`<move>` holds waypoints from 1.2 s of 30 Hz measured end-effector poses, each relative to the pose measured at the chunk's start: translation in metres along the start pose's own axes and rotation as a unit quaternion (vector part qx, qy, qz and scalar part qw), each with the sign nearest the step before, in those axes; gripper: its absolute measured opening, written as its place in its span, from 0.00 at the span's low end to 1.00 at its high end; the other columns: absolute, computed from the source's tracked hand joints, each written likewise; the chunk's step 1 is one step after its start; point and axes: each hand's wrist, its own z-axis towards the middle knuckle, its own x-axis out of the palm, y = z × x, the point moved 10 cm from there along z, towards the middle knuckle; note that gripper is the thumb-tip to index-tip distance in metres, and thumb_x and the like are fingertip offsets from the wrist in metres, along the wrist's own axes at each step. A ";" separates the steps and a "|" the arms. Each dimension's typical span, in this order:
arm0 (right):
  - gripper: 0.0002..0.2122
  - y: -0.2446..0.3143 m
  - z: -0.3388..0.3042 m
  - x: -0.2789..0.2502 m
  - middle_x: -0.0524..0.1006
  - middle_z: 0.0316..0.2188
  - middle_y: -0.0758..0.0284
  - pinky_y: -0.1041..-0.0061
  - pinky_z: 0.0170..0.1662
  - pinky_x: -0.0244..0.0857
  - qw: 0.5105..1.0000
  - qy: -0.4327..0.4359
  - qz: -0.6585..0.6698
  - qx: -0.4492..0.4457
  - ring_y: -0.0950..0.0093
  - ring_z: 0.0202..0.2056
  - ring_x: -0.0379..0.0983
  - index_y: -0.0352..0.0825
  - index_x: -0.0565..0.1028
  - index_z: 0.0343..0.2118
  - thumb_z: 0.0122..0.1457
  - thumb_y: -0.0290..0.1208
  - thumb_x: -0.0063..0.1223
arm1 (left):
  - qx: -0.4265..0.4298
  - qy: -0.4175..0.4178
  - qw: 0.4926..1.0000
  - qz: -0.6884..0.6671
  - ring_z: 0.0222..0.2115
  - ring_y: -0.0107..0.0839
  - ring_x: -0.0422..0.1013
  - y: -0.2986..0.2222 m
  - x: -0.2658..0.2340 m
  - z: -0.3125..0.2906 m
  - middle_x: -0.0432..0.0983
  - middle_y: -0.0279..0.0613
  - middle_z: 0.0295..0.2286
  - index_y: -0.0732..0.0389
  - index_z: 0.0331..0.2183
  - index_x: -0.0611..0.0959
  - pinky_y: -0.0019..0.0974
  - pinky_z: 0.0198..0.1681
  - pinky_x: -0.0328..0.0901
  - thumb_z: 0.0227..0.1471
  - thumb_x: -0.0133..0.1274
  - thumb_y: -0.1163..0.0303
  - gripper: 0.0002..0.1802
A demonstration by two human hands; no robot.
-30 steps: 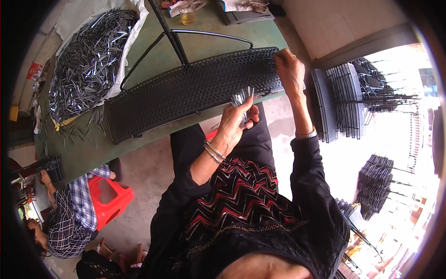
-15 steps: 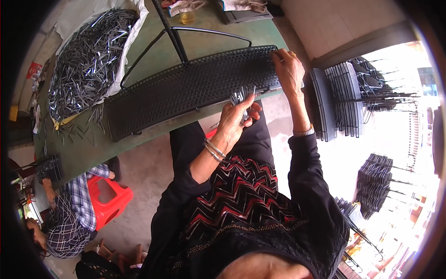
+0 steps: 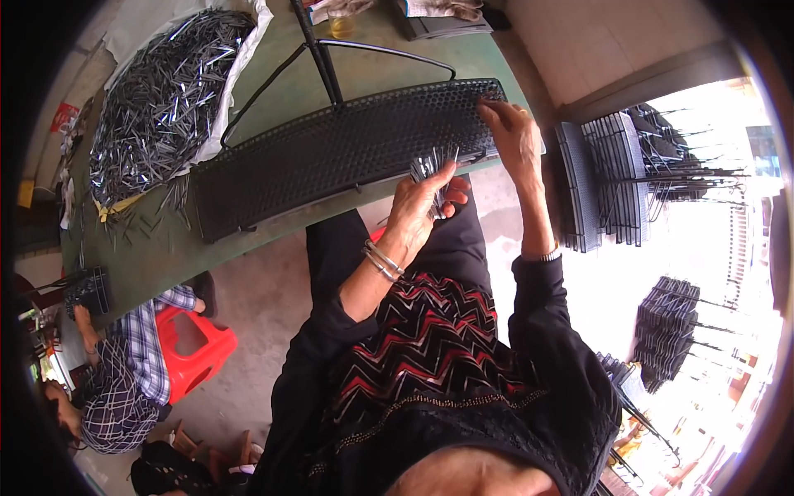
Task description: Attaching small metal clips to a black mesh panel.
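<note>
Presently, your L hand (image 3: 420,205) is closed around a bundle of thin metal strips (image 3: 428,163), thumb laid along it, strip ends fanning out above the grip. Pos.: at the near edge of the perforated panel (image 3: 331,140), R of ctr. Your R hand (image 3: 518,142) is at the panel's R end, w/ thumb and index fingertips drawn close together over the perf. surface. You cannot tell from this view whether a strip is pinched betw. them, nor whether the tips contact the panel.

Panel loc.: on the green table (image 3: 141,277), long and black, lying crosswise in front of you along the near edge, L end nearer you than R end. A black bent-rod frame (image 3: 389,50) adjoins its far side; a dark post (image 3: 319,62) runs away from approx. mid-length.

To your L, also on the table: an open white sack (image 3: 248,62) w/ a large heap of loose strips (image 3: 169,103); a few strips are scattered just beside it. Far side of table: a glass of yellow liquid (image 3: 341,28) and, nearby, light-coloured gloves (image 3: 438,8) on dark flat pcs. (image 3: 451,27).

Lower L: a co-worker (image 3: 120,405) near a red stool (image 3: 198,360). To your R: stacked black racks (image 3: 612,182), well apart from the panel.
</note>
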 end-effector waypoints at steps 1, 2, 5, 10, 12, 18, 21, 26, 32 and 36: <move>0.14 0.004 -0.010 0.014 0.76 0.27 0.63 0.74 0.34 0.66 0.986 0.130 0.099 0.044 0.72 0.30 0.74 0.34 0.79 0.36 0.55 0.40 0.56 | 0.007 0.003 1.000 0.000 0.21 0.28 0.74 -0.001 0.000 0.000 0.79 0.42 0.25 0.60 0.34 0.80 0.27 0.20 0.62 0.51 0.58 0.62 0.13; 0.15 0.009 -0.027 0.030 0.76 0.27 0.63 0.75 0.33 0.65 0.944 0.253 0.195 0.088 0.74 0.29 0.73 0.31 0.78 0.35 0.55 0.40 0.56 | 0.006 0.004 1.000 0.001 0.21 0.28 0.74 -0.002 -0.001 0.000 0.79 0.42 0.25 0.60 0.34 0.80 0.27 0.20 0.62 0.51 0.58 0.62 0.13; 0.13 0.021 -0.052 0.040 0.76 0.25 0.65 0.76 0.31 0.63 0.911 0.340 0.226 0.061 0.78 0.28 0.70 0.29 0.78 0.34 0.56 0.36 0.54 | 0.014 0.021 0.999 0.023 0.21 0.28 0.74 -0.004 0.004 -0.001 0.80 0.41 0.26 0.60 0.35 0.80 0.26 0.20 0.62 0.51 0.58 0.62 0.12; 0.11 0.011 -0.056 0.033 0.75 0.24 0.68 0.77 0.31 0.62 0.903 0.332 0.255 0.100 0.80 0.28 0.69 0.30 0.78 0.33 0.57 0.35 0.51 | 0.008 0.035 0.998 0.060 0.27 0.32 0.78 -0.003 0.014 -0.006 0.81 0.44 0.31 0.60 0.37 0.80 0.27 0.20 0.62 0.52 0.57 0.64 0.12; 0.11 0.008 -0.056 0.033 0.75 0.24 0.69 0.77 0.31 0.62 0.897 0.325 0.277 0.112 0.81 0.28 0.69 0.30 0.78 0.33 0.57 0.35 0.51 | 0.000 0.031 0.997 0.072 0.28 0.33 0.78 -0.002 0.013 -0.007 0.81 0.44 0.31 0.61 0.37 0.80 0.27 0.20 0.62 0.52 0.57 0.64 0.13; 0.11 0.008 -0.062 0.036 0.75 0.23 0.69 0.79 0.30 0.64 0.887 0.301 0.314 0.154 0.82 0.26 0.69 0.29 0.77 0.33 0.58 0.33 0.52 | 0.002 0.041 0.996 0.082 0.26 0.31 0.78 0.000 0.014 -0.005 0.81 0.43 0.30 0.61 0.37 0.80 0.26 0.18 0.62 0.51 0.58 0.65 0.12; 0.11 0.012 -0.060 0.032 0.76 0.25 0.67 0.81 0.34 0.66 0.893 0.320 0.287 0.137 0.81 0.29 0.71 0.26 0.77 0.36 0.58 0.30 0.51 | -0.004 0.039 0.996 0.074 0.23 0.29 0.76 0.007 0.010 0.001 0.80 0.42 0.28 0.60 0.36 0.81 0.26 0.17 0.62 0.51 0.58 0.64 0.12; 0.09 -0.003 -0.049 0.009 0.79 0.26 0.63 0.80 0.36 0.70 0.916 0.201 0.313 0.153 0.77 0.29 0.77 0.25 0.76 0.37 0.58 0.25 0.49 | -0.012 0.017 0.999 0.030 0.22 0.28 0.75 0.013 0.004 0.010 0.79 0.40 0.28 0.58 0.37 0.80 0.25 0.18 0.62 0.51 0.58 0.63 0.12; 0.06 -0.033 -0.015 -0.023 0.80 0.26 0.61 0.82 0.35 0.70 0.970 -0.051 0.223 0.087 0.77 0.29 0.78 0.27 0.75 0.36 0.58 0.23 0.50 | -0.035 0.011 0.999 -0.028 0.28 0.32 0.76 0.022 -0.006 0.020 0.79 0.43 0.30 0.60 0.39 0.78 0.30 0.22 0.69 0.54 0.55 0.65 0.12; 0.05 -0.045 0.000 -0.012 0.79 0.26 0.62 0.82 0.33 0.69 0.984 -0.078 0.157 0.029 0.77 0.28 0.79 0.28 0.75 0.35 0.58 0.23 0.50 | -0.033 -0.012 0.996 -0.088 0.33 0.36 0.77 0.023 -0.010 0.018 0.78 0.46 0.32 0.62 0.38 0.77 0.37 0.31 0.73 0.55 0.52 0.67 0.10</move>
